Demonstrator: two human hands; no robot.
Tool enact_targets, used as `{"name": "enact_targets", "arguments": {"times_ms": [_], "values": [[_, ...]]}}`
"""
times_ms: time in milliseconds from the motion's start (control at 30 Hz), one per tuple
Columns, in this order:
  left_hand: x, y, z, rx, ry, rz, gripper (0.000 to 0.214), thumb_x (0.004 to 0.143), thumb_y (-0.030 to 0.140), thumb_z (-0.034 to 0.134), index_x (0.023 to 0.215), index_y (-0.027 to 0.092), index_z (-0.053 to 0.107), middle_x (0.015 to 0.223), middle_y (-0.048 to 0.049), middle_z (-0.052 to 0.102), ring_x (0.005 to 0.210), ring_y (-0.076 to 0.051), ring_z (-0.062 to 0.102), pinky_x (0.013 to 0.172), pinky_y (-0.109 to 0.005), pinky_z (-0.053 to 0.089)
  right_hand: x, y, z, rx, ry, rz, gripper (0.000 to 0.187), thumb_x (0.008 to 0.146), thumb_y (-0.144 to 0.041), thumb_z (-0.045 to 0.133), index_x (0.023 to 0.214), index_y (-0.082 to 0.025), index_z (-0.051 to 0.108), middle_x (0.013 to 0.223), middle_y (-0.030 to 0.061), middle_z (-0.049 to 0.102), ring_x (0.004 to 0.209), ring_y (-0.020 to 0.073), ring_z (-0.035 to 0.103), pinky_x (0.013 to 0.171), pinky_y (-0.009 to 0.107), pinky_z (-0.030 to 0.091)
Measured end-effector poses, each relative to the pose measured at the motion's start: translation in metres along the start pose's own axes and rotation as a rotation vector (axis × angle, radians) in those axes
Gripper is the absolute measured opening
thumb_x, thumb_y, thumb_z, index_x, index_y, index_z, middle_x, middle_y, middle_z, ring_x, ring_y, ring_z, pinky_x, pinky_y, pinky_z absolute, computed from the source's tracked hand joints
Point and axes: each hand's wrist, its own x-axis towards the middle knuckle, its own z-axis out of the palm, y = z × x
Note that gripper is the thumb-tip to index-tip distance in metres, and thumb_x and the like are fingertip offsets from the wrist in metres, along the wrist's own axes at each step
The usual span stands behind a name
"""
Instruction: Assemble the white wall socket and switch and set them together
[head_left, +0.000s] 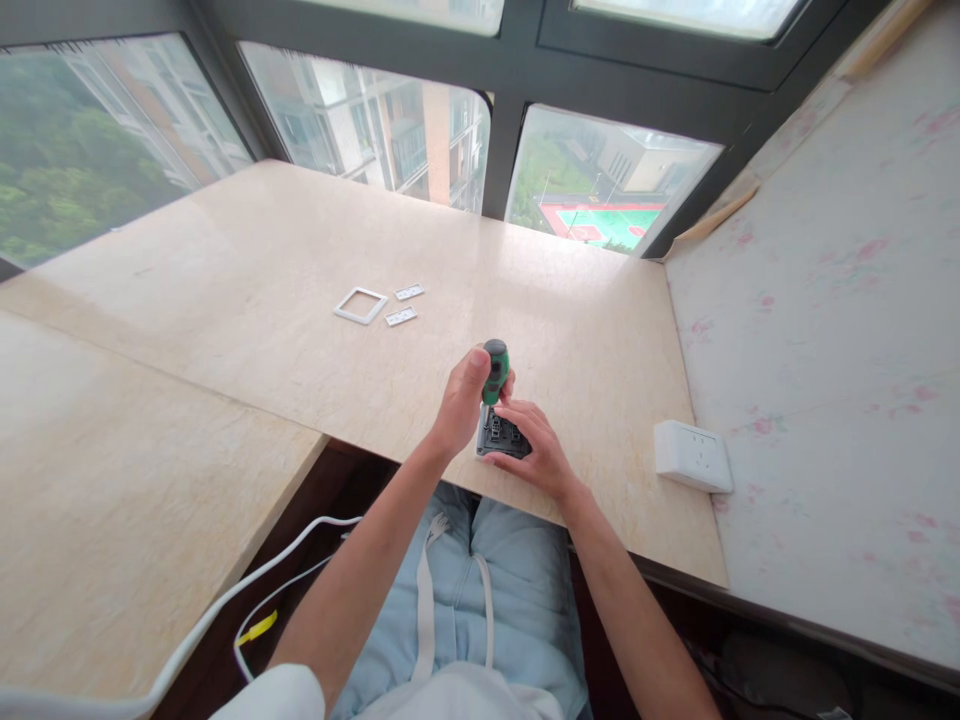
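Observation:
My left hand is wrapped around the green and black handle of a screwdriver. The screwdriver stands nearly upright, its shaft pointing down at a wall switch or socket body with a dark inner face and a white edge. Whether the tip sits in a screw is too small to tell. Fingers and thumb of my right hand grip that body from the right, against the tabletop near its front edge. Farther off to the left lie a white square cover frame and two small white rectangular plates.
A white socket box is fixed low on the flowered wall at the right. Dark-framed windows border the beige tabletop at the back. White cables and a yellow tag hang in the gap at lower left.

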Motion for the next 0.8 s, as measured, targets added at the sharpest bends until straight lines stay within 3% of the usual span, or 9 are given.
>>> {"name": "enact_targets", "arguments": {"times_ms": [367,633,700,800], "values": [[0.002,-0.004,-0.004,-0.013,0.012,0.012,0.064,0.083,0.08,0.052,0.072,0.018,0.057,0.061,0.0003,0.055,0.054,-0.012,0.052,0.053,-0.027,0.041,0.0,-0.001,-0.001,0.006,-0.006,0.01,0.064,0.081,-0.043,0.079,0.138,-0.028,0.053,0.13,0.0126,0.066,0.123,0.0301,0.06,0.107,0.053,0.048],[-0.007,0.002,-0.006,-0.074,-0.061,0.106,0.051,0.093,0.067,0.051,0.102,0.018,0.057,0.078,-0.0022,0.065,0.066,-0.014,0.062,0.063,-0.028,0.05,-0.002,0.001,0.001,-0.028,-0.015,0.023,0.064,0.082,-0.047,0.076,0.138,-0.028,0.053,0.13,0.0133,0.066,0.125,0.0319,0.059,0.108,0.055,0.046],[-0.009,0.001,-0.002,-0.085,-0.056,0.151,0.047,0.09,0.063,0.06,0.105,0.02,0.054,0.088,-0.0024,0.065,0.071,-0.013,0.063,0.067,-0.028,0.053,-0.003,0.002,0.001,-0.03,-0.015,0.018,0.063,0.083,-0.048,0.076,0.138,-0.027,0.054,0.132,0.0137,0.065,0.127,0.0319,0.058,0.109,0.055,0.046],[-0.011,-0.001,0.003,-0.088,-0.02,0.204,0.046,0.078,0.044,0.083,0.102,0.023,0.05,0.097,0.0007,0.061,0.074,-0.01,0.063,0.068,-0.025,0.053,-0.003,0.002,0.001,-0.041,-0.018,0.033,0.06,0.082,-0.049,0.076,0.134,-0.025,0.057,0.131,0.0142,0.066,0.126,0.0319,0.059,0.107,0.055,0.047]]}}
